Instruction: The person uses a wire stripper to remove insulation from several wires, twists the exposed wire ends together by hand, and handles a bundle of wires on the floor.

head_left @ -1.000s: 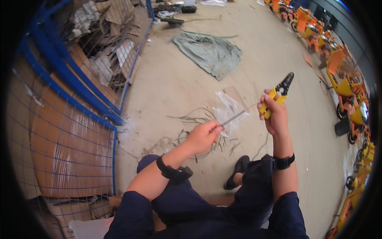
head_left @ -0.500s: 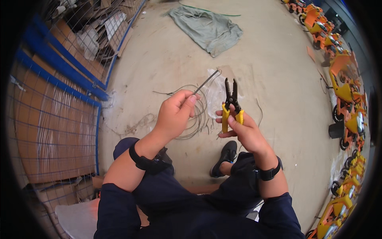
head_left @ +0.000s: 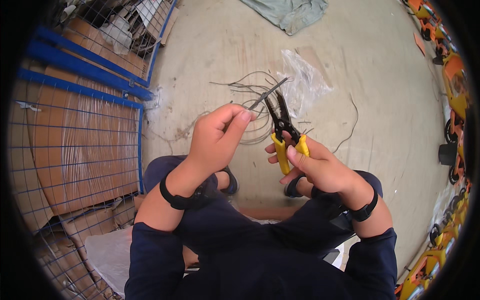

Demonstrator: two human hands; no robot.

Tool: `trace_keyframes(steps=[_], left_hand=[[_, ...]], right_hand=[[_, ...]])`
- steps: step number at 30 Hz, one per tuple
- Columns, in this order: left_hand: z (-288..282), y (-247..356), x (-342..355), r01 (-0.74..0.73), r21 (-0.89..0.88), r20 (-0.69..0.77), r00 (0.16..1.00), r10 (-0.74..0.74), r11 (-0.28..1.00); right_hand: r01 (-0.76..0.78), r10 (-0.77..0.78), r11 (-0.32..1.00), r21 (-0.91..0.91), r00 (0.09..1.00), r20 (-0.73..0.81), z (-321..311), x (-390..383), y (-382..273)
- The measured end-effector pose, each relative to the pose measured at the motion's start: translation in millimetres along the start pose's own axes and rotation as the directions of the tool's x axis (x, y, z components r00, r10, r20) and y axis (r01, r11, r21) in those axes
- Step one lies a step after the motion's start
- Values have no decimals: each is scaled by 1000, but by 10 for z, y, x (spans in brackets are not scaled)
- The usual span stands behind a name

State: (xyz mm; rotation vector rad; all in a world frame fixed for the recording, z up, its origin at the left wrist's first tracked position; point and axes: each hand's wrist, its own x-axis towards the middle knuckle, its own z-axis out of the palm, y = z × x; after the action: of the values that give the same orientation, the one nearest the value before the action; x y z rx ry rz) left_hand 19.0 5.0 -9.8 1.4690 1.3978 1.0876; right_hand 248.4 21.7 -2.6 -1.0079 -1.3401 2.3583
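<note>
My left hand (head_left: 216, 136) pinches a thin dark grey cable (head_left: 259, 101) between thumb and fingertips, its free end slanting up to the right. In my right hand (head_left: 320, 166) are wire strippers (head_left: 282, 124) with black jaws and yellow handles. The handles are spread and the jaws stand apart, pointing up and slightly left. The jaw tips are at the cable, a short way below its free end; I cannot tell whether they touch it. The fingers of my right hand behind the handles are partly hidden.
Beyond my hands, loops of thin wire (head_left: 239, 86) and a clear plastic sheet (head_left: 305, 82) lie on the floor. A grey-green cloth (head_left: 290, 12) is farther off. On the left stands a blue mesh cage (head_left: 141, 150) with cardboard; yellow-orange wheeled toys (head_left: 456, 85) line the right.
The wire strippers have come left to the cable, their jaws now at it near its end. My view has shifted, and the cloth sits higher in it.
</note>
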Motion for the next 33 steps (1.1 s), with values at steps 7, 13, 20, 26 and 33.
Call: trace_keyframes(steps=[7,13,20,26,33], left_hand=[[-12,-24,91,-24,-7,39,999,25,1000],[-57,-14,90,-23,18,54,998,22,1000],[-86,-10,73,-26,87,68,997,20,996],[-84,-2,71,7,67,86,996,-13,998],[-82,2,65,-36,106,101,995,25,994]], right_hand=[[61,-64,997,-47,996,-66,4,46,24],[62,-69,996,-68,992,-109,52,77,-15],[55,-59,997,-49,993,-102,49,109,-46],[40,-46,997,-62,994,-99,50,118,-76],[22,-30,997,-67,993,-112,54,118,-88]])
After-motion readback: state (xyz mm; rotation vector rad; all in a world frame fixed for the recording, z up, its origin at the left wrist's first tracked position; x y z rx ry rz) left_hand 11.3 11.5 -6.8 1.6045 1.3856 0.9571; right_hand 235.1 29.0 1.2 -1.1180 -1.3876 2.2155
